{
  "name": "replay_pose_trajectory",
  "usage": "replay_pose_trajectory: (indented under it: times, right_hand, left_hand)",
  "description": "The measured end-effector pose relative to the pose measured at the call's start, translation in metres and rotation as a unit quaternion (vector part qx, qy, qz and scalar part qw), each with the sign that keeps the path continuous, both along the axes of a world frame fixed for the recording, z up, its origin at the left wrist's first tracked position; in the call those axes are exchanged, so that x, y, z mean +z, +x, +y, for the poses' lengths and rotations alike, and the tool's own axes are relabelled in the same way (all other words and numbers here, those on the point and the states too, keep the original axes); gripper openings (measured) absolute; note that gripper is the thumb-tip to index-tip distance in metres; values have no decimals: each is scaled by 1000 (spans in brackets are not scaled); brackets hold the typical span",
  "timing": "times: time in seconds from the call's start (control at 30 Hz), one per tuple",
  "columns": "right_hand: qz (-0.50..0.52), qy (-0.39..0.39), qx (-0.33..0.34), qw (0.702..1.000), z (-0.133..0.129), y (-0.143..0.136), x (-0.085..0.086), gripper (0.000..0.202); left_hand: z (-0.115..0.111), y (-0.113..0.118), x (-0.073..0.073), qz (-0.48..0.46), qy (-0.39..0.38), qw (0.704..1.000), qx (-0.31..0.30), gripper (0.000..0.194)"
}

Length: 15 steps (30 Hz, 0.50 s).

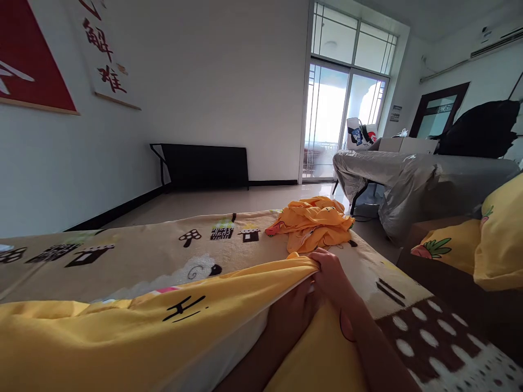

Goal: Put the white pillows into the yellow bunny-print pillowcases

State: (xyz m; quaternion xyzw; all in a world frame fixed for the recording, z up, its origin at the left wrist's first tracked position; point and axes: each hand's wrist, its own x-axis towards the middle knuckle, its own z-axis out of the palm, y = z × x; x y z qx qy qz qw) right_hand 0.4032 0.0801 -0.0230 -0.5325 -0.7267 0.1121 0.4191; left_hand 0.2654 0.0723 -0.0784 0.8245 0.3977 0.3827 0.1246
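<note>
A yellow fabric cover [134, 332] with black printed lines stretches from the lower left up to my hands, its pale lining [232, 348] showing along the underside. My right hand [329, 271] is closed on the cover's pulled-up corner. Just below it, my left hand [300, 305] is tucked under the cloth, curled; its fingertips and whatever they hold are hidden. More yellow fabric [322, 354] lies between my forearms. Beyond my hands, a crumpled orange-yellow cloth [316, 220] rests in a heap on the patterned beige blanket [155, 250].
Yellow pillows [502, 234] with a carrot print are at the right, by a dark brown surface [445, 277]. Behind stands a plastic-covered table [376, 160] bearing boxes and a black item. A black folded frame [206, 167] leans against the far wall, left of the glass door [327, 120].
</note>
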Motion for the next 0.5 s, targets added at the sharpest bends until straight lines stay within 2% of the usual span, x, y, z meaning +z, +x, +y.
replay_pose_trajectory:
  times: [0.1, 0.23, 0.5]
  right_hand:
    - [-2, -1, 6, 1000, 0, 0, 0, 30]
    - [-6, -8, 11, 1000, -2, -1, 2, 30]
    - [-9, -11, 11, 1000, -4, 1, 4, 25]
  left_hand:
    - [1, 1, -4, -56, -46, 997, 27, 38]
    - [6, 5, -10, -154, -122, 981, -10, 30]
    - [12, 7, -17, -166, -123, 978, 17, 36]
